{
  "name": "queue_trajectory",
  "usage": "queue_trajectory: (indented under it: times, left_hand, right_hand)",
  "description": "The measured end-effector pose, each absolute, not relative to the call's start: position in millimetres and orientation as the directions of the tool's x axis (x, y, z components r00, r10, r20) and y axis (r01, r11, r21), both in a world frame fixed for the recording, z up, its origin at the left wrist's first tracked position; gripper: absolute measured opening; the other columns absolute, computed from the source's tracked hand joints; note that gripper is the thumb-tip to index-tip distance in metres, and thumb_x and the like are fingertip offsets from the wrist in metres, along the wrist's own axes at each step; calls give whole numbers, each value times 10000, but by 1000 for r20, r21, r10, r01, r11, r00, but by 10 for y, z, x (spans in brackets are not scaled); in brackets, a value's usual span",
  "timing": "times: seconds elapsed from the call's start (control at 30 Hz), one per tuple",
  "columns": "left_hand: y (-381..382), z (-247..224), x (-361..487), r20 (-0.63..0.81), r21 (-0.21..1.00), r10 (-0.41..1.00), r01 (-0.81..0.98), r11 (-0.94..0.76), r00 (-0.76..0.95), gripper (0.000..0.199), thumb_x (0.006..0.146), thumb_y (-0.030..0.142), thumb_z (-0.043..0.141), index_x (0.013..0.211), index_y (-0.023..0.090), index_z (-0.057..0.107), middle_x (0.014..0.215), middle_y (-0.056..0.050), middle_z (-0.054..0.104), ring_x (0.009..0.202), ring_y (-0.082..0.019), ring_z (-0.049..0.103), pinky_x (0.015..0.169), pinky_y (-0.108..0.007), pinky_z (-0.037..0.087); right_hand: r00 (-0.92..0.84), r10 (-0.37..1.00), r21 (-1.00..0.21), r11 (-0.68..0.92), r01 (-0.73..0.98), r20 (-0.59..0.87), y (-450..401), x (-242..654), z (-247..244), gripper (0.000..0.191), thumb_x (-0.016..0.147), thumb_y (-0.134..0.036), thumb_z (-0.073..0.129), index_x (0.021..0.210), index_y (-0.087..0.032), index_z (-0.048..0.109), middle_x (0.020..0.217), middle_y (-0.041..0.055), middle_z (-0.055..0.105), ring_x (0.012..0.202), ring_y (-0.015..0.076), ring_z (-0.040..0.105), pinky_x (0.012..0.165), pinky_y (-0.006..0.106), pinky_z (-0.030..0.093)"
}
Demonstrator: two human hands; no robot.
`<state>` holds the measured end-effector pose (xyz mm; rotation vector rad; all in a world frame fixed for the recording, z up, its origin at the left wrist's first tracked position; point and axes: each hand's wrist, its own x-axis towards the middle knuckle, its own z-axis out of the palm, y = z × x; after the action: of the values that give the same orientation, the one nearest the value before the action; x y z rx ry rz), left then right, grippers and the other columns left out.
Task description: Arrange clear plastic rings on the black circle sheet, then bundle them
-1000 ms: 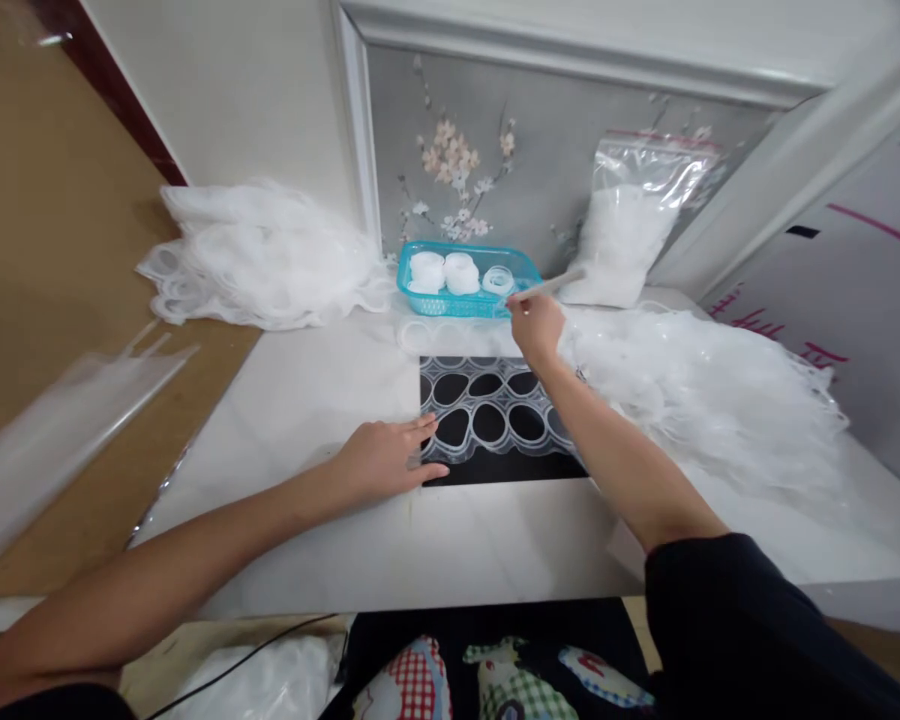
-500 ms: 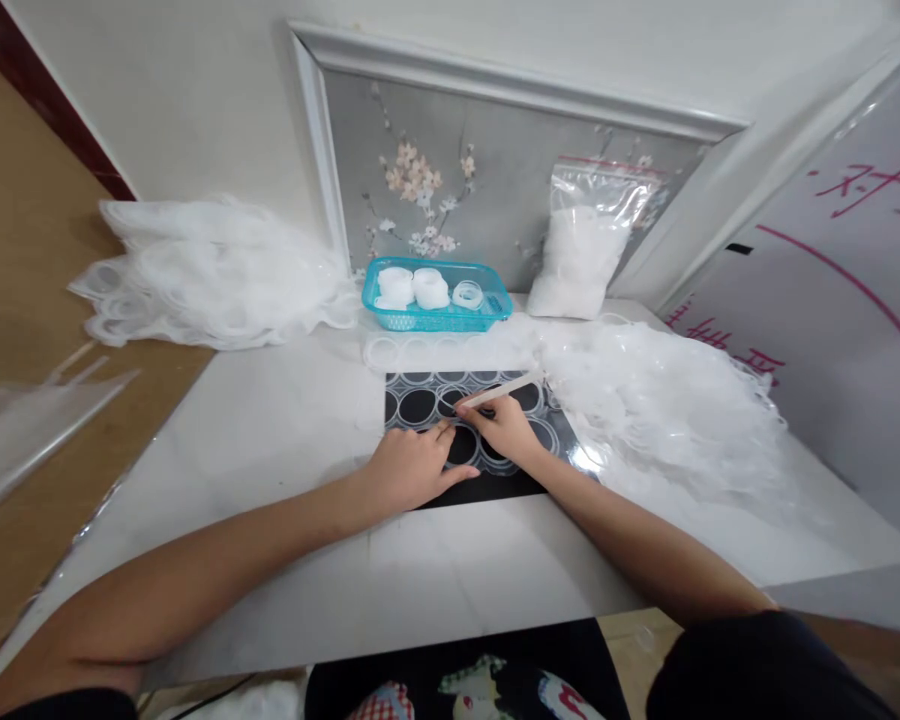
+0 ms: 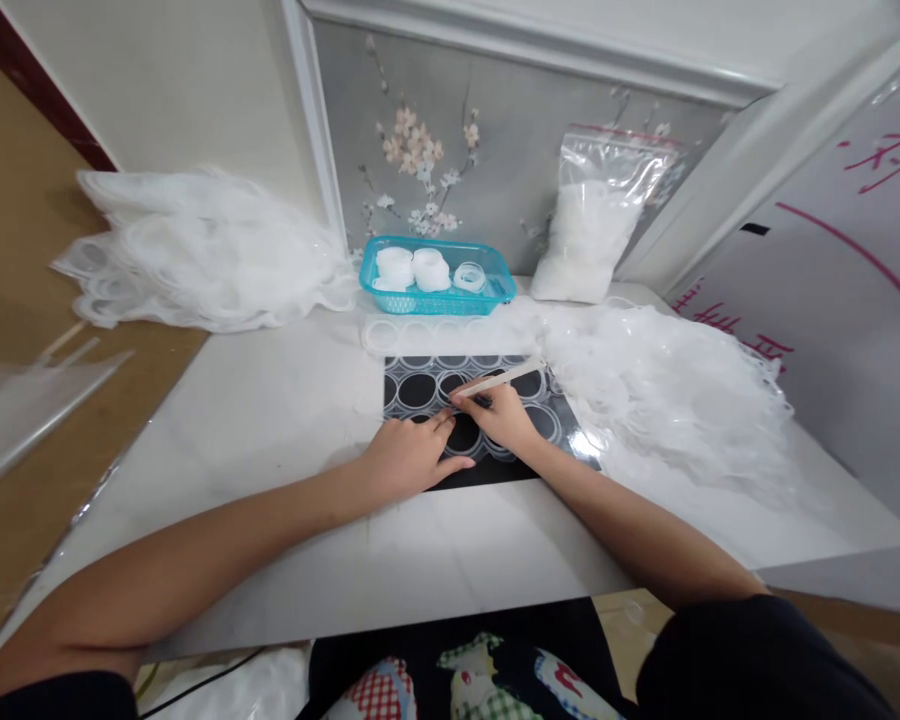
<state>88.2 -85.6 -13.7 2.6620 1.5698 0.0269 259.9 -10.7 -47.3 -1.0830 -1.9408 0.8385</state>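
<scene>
My right hand (image 3: 507,416) is closed around a thin, flat whitish stick (image 3: 511,374); what kind of tool it is, I cannot tell. Its lower end meets a clear plastic sheet of round rings (image 3: 543,420) near one ring's edge, partly hidden by my fingers. Under the sheet lies a black mat (image 3: 487,474). My left hand (image 3: 403,460) rests on the left front part of the sheet, fingers stretched forward and thumb apart, holding nothing. Its fingertips are close beside those of the right hand.
Behind the mat stands a blue basket (image 3: 436,304) with white rings in it. A zip bag of white material (image 3: 589,240) leans against the wall panel. Piles of white ring sheets lie on the right (image 3: 660,390) and on the left (image 3: 202,250) of the white table (image 3: 285,400).
The view has tilted slightly, so table items sit a little higher in it. My right hand and the stick have shifted slightly at the ring; my left hand stays on the sheet.
</scene>
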Motion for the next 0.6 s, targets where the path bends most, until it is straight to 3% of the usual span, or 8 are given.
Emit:
queue_trajectory:
  times: [0.3,0.4,0.5,0.6]
  left_hand:
    - [-865,-152,875,10,54,891,889,-454,454,663,929,588,419,1395,119,479,1365,-140,559,979,-326,670,676,-400,543]
    - [-877,-142,879,-16,41,890,889,-455,456,659,925,580,433,1380,107,492,1389,-156,532,974,-333,670,670,-407,538]
    - [-872,-129,866,-26,82,879,877,-473,476,668,923,593,421,1374,106,489,1397,-164,523,960,-331,673,661,-406,534]
    - [-863,-113,863,-39,126,881,877,-464,472,679,908,610,436,1360,106,488,1317,-171,591,907,-323,684,656,-398,524]
  right_hand:
    - [-389,866,-797,463,387,314,-109,2598,-445,118,830,-244,630,810,-207,740,892,58,765,871,226,705,823,360,542]
    - [-396,852,-739,505,446,343,-128,2605,-442,126,843,-241,622,827,-207,742,884,59,764,904,235,687,824,366,535]
    - [-417,813,-534,582,613,406,-237,2605,-469,166,883,-235,576,870,-226,741,933,50,765,1070,273,622,965,463,449]
    - [-527,718,-223,664,713,455,-373,2557,-486,211,910,-198,517,929,-256,719,931,31,766,1206,293,532,1117,613,151]
